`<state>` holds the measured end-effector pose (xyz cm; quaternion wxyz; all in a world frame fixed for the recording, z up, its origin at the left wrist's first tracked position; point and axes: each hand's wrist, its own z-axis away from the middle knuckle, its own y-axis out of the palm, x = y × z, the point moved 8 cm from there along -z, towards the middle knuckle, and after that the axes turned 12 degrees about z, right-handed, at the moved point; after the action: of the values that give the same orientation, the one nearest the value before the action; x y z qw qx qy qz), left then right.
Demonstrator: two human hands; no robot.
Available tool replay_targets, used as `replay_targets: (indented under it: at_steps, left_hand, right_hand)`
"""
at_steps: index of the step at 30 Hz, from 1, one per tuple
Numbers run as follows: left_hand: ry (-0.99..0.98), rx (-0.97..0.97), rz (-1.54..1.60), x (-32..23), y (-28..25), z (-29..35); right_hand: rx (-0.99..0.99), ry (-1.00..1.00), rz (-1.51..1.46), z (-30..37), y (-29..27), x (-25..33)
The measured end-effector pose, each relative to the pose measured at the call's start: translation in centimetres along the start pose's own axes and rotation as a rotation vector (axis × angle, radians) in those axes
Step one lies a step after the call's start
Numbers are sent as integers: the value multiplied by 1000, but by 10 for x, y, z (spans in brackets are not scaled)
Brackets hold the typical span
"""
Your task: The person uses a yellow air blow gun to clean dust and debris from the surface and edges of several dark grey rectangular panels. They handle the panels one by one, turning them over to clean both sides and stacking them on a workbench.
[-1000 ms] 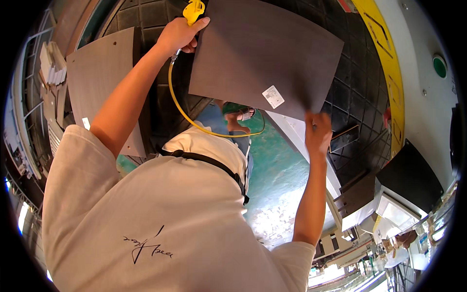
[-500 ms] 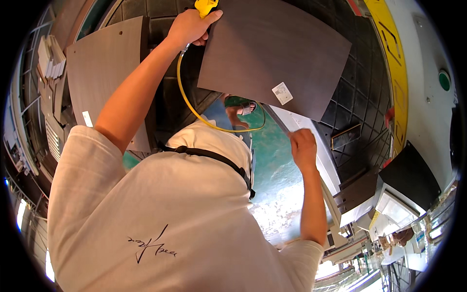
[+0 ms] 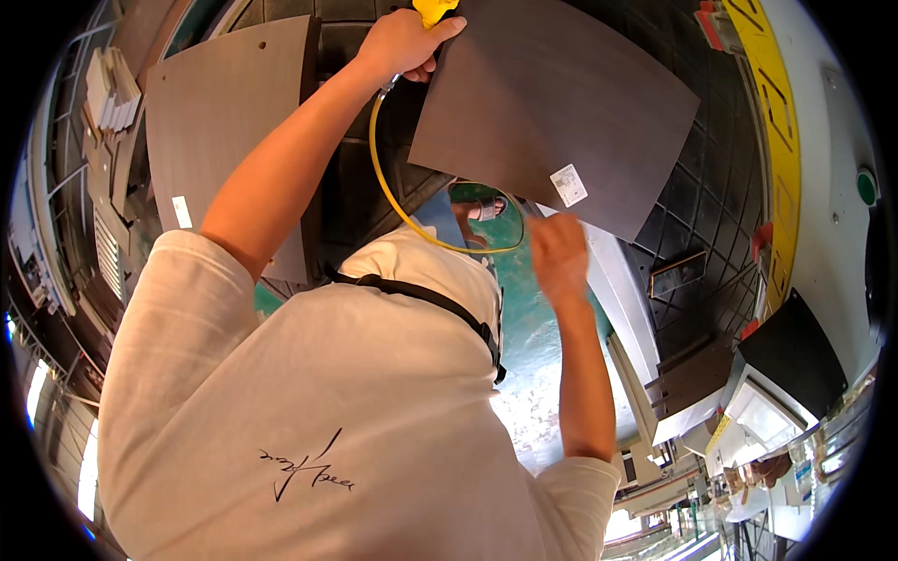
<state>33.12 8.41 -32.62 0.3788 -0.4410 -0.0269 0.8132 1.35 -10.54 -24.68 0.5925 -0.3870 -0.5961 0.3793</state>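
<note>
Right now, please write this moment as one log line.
Left hand: holding yellow tool, at board's edge; right hand: near label, blurred, grip unclear; hose: curved below left hand

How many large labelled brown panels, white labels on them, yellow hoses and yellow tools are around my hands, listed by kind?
Brown panels: 2, a darker panel and a lighter panel
White labels: 2, a right label and a left label
Yellow hose: 1
Yellow tool: 1
Total: 6
</note>
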Motion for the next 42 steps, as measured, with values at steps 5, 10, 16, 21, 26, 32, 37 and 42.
replay_targets:
  at_steps: [5, 10, 16, 21, 26, 32, 37, 42]
  left_hand:
    - [23, 13, -13, -2, 2, 2]
    - [16, 20, -6, -6, 0, 4]
    - [18, 25, 25, -10, 0, 7]
    - [-40, 36, 36, -9, 0, 6]
    - [-60, 47, 51, -12, -2, 9]
    - [-86, 44, 32, -12, -3, 7]
    - [-89, 54, 14, -9, -1, 3]
    - [-82, 59, 30, -4, -1, 1]
  right_hand:
    - [-198, 264, 77, -36, 6, -9]
    - [24, 11, -35, -45, 28, 51]
    - [-241, 257, 167, -106, 5, -10]
    - [209, -265, -217, -45, 82, 120]
    - [-78, -22, -99, -111, 42, 67]
    - [-437, 240, 445, -179, -27, -163]
    - [-382, 464, 427, -185, -105, -269]
    - [-264, 58, 315, -201, -86, -198]
